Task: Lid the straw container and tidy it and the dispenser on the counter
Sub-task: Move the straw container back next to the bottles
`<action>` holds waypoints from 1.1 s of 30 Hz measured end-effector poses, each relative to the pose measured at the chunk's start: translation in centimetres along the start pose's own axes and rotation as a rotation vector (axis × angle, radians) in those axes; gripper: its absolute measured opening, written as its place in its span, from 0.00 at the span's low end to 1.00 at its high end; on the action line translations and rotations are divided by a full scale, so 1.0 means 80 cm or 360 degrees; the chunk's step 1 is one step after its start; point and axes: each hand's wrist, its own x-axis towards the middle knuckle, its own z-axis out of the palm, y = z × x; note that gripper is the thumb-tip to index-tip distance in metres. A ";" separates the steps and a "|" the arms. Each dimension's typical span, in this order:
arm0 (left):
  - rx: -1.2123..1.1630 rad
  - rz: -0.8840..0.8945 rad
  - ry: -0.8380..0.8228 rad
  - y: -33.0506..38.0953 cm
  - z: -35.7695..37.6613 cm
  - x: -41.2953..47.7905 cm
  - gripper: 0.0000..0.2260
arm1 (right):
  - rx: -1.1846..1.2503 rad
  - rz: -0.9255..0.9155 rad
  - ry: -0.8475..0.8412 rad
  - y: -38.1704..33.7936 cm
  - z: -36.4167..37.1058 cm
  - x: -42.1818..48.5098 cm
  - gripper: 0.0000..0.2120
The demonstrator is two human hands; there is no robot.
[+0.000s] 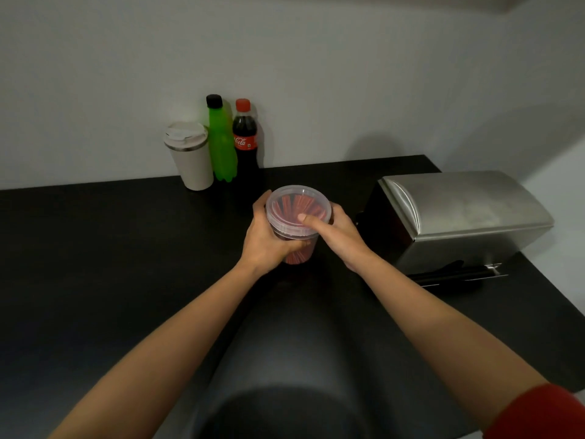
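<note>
At upper left of centre a white tumbler (190,155), a green bottle (222,144) and a cola bottle (245,139) stand against the wall on the black table (95,264). In mid-frame the left hand (264,239) wraps its grip around the straw container (297,236), full of red straws, while the right hand (337,236) grips the clear lid (299,207), thumb on top. At right sits the steel dispenser (465,217), near but apart.

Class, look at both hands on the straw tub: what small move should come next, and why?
Probably press around the lid rim. The right hand has its thumb on top while the left hand steadies the straw container; whether it has snapped shut is unclear.
</note>
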 end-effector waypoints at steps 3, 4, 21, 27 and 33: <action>0.0030 0.0037 0.0020 -0.002 0.001 0.019 0.51 | 0.0084 -0.0043 -0.0063 0.005 0.000 0.009 0.42; 0.0025 0.0039 0.0027 -0.003 0.001 0.025 0.50 | 0.0100 -0.0063 -0.0095 0.006 -0.001 0.012 0.43; -0.0151 -0.0148 0.0021 -0.049 0.007 0.109 0.41 | 0.0349 -0.0097 0.0103 0.024 0.025 0.094 0.42; -0.0149 -0.0130 0.0060 -0.067 0.012 0.135 0.37 | 0.0359 -0.0079 0.0222 0.025 0.031 0.124 0.38; -0.0121 -0.0212 0.0104 -0.081 0.019 0.167 0.34 | 0.0356 -0.0113 0.0276 0.026 0.035 0.154 0.33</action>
